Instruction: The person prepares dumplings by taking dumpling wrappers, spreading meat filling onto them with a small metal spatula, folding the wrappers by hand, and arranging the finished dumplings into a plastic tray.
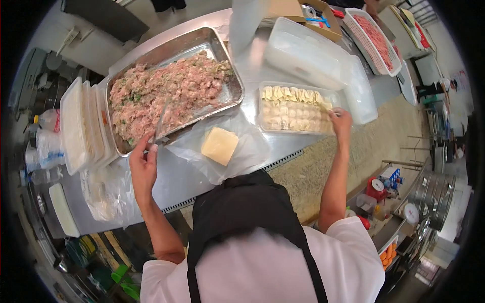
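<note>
My left hand (pixel 144 164) is closed on a thin metal utensil (pixel 161 120) at the front edge of a metal tray (pixel 236 90). Minced meat with green bits (pixel 166 91) fills much of that tray. On the right, my right hand (pixel 341 121) is at the right end of a clear plastic box (pixel 298 132), its fingers pressed together near the dumplings; what they hold, if anything, is too small to name. Rows of pale dumplings (pixel 290 108) lie in the box. Between my hands a square stack of wrappers (pixel 220 145) rests on a plastic sheet (pixel 252 146).
Stacked lidded containers (pixel 76 126) stand left of the tray. Large clear containers (pixel 308 50) lie behind the dumpling box. At the back right are a cardboard box (pixel 323 20) and a white basket (pixel 391 68) of meat. The table's front edge (pixel 283 160) runs before me.
</note>
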`<state>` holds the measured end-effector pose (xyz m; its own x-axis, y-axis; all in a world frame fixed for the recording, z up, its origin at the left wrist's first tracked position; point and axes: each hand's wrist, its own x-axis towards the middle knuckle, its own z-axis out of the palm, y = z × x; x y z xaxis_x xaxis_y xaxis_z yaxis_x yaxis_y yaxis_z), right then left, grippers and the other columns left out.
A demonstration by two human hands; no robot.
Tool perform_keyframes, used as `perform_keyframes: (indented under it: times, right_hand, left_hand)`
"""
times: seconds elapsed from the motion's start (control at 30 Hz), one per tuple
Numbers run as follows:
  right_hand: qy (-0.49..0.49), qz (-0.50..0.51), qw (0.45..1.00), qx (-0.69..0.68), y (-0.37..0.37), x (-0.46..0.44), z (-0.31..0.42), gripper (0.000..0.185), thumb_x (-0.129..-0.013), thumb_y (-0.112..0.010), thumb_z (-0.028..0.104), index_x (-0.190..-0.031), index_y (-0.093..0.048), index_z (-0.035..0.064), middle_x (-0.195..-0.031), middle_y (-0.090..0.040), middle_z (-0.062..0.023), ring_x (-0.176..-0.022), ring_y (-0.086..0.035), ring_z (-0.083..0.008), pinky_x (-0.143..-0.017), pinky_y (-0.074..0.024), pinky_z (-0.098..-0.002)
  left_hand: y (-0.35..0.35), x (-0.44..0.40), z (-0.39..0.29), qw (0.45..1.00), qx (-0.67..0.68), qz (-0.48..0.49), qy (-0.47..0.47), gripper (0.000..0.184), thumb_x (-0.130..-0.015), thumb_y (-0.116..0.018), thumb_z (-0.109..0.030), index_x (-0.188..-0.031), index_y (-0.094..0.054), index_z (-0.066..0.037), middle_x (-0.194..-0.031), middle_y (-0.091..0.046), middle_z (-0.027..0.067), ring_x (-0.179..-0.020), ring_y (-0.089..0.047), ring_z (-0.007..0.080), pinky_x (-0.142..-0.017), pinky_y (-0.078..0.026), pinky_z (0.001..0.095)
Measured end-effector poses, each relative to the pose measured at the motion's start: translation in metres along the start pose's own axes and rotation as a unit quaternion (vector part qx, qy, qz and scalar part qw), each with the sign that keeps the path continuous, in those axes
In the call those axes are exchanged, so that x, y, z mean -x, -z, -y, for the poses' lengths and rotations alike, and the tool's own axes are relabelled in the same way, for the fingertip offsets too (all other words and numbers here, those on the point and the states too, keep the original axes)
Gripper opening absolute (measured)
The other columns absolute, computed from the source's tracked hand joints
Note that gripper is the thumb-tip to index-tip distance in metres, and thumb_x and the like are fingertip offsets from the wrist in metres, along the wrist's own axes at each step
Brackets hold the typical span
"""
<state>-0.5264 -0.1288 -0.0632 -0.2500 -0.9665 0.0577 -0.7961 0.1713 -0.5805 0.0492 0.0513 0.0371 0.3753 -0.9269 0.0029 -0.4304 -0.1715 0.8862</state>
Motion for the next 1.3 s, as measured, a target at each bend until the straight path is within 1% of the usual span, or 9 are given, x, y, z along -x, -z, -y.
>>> perform_keyframes:
  times: [0.07, 0.2, 0.3, 0.4, 0.6, 0.8, 0.97, 1.23, 1.3]
  right_hand:
    - [-0.064, 0.045, 0.991, -0.109, 0.031, 0.004, 0.0, 0.031, -0.089, -0.071, 0.027, -0.106, -0.071, 0.0005, -0.098, -0.072, -0.0097, -0.086, -0.067, -0.0162, -0.074, -0.0548, -0.0354]
    - [-0.035, 0.062, 0.768, -0.637, 0.077, 0.043, 0.045, 0.053, -0.097, -0.061, 0.036, -0.135, -0.05, 0.0012, -0.134, -0.058, -0.0208, -0.118, -0.06, -0.0326, -0.094, -0.0533, -0.0454]
    - [-0.082, 0.146, 0.654, -0.738, 0.084, 0.062, 0.093, 0.055, -0.099, -0.057, 0.041, -0.134, -0.048, 0.0008, -0.135, -0.055, -0.0267, -0.122, -0.058, -0.0383, -0.097, -0.0526, -0.0492]
    - [-0.149, 0.22, 0.759, -0.594, 0.034, 0.061, 0.078, 0.053, -0.102, -0.052, 0.041, -0.134, -0.046, -0.0002, -0.138, -0.051, -0.0303, -0.123, -0.057, -0.0397, -0.1, -0.0517, -0.0503]
    - [-0.164, 0.214, 0.69, -0.672, 0.012, 0.089, 0.151, 0.043, -0.106, -0.045, 0.032, -0.131, -0.05, -0.0031, -0.128, -0.06, -0.0259, -0.115, -0.063, -0.035, -0.099, -0.0539, -0.0449]
    - [-0.294, 0.29, 0.752, -0.514, -0.044, 0.105, 0.097, 0.05, -0.105, -0.048, 0.037, -0.131, -0.051, -0.005, -0.13, -0.061, -0.0205, -0.117, -0.062, -0.03, -0.094, -0.0553, -0.0415]
    - [-0.236, 0.316, 0.596, -0.699, -0.016, 0.135, 0.154, 0.05, -0.106, -0.046, 0.034, -0.139, -0.044, -0.0038, -0.136, -0.057, -0.0166, -0.12, -0.061, -0.031, -0.099, -0.0524, -0.0459]
    - [-0.233, 0.349, 0.637, -0.647, -0.051, 0.151, 0.136, 0.043, -0.106, -0.045, 0.026, -0.139, -0.045, -0.0022, -0.136, -0.057, -0.0169, -0.116, -0.063, -0.0311, -0.093, -0.0566, -0.0421]
    - [-0.11, 0.399, 0.486, -0.769, -0.037, 0.141, 0.149, 0.051, -0.105, -0.047, 0.028, -0.146, -0.038, -0.0006, -0.146, -0.049, -0.017, -0.13, -0.053, -0.0336, -0.107, -0.0457, -0.0504]
  left_hand:
    - [0.008, -0.002, 0.001, 0.999, -0.027, -0.019, -0.006, 0.034, -0.094, -0.057, 0.0, -0.126, -0.064, -0.002, -0.077, -0.05, -0.0038, -0.058, -0.041, 0.0043, -0.052, -0.035, 0.0222]
    - [0.03, -0.017, -0.006, 0.988, -0.128, -0.022, 0.082, 0.035, -0.089, -0.056, 0.001, -0.122, -0.067, -0.004, -0.076, -0.062, 0.011, -0.066, -0.058, 0.0176, -0.062, -0.048, 0.033]
    - [0.031, -0.037, -0.022, 0.928, -0.341, 0.011, -0.147, 0.031, -0.082, -0.058, 0.003, -0.109, -0.071, -0.002, -0.08, -0.065, 0.019, -0.076, -0.065, 0.0317, -0.068, -0.05, 0.0442]
    - [0.012, -0.058, -0.04, 0.91, -0.393, 0.092, -0.092, 0.03, -0.079, -0.059, 0.001, -0.101, -0.075, -0.01, -0.092, -0.067, 0.0195, -0.088, -0.062, 0.0397, -0.08, -0.05, 0.0441]
    - [-0.038, -0.082, -0.002, 0.856, -0.468, 0.104, -0.194, 0.015, -0.08, -0.055, -0.005, -0.08, -0.07, 0.0, -0.08, -0.064, 0.0209, -0.078, -0.066, 0.0409, -0.069, -0.053, 0.0497]
    - [-0.037, -0.091, -0.004, 0.866, -0.479, 0.081, -0.114, 0.014, -0.077, -0.06, -0.005, -0.084, -0.071, 0.0, -0.086, -0.068, 0.0229, -0.087, -0.067, 0.0413, -0.076, -0.053, 0.0507]
    - [-0.025, -0.093, -0.022, 0.878, -0.445, 0.17, -0.057, 0.015, -0.075, -0.061, -0.003, -0.085, -0.073, -0.002, -0.091, -0.069, 0.0196, -0.088, -0.067, 0.0411, -0.078, -0.053, 0.0488]
    - [-0.031, -0.107, 0.027, 0.893, -0.373, 0.232, -0.097, 0.025, -0.072, -0.064, -0.002, -0.094, -0.076, -0.007, -0.087, -0.069, 0.0202, -0.087, -0.067, 0.0378, -0.078, -0.052, 0.0469]
    - [-0.019, -0.112, 0.011, 0.895, -0.332, 0.275, -0.111, 0.028, -0.071, -0.064, -0.001, -0.096, -0.076, -0.007, -0.087, -0.068, 0.0203, -0.086, -0.067, 0.0373, -0.077, -0.052, 0.0463]
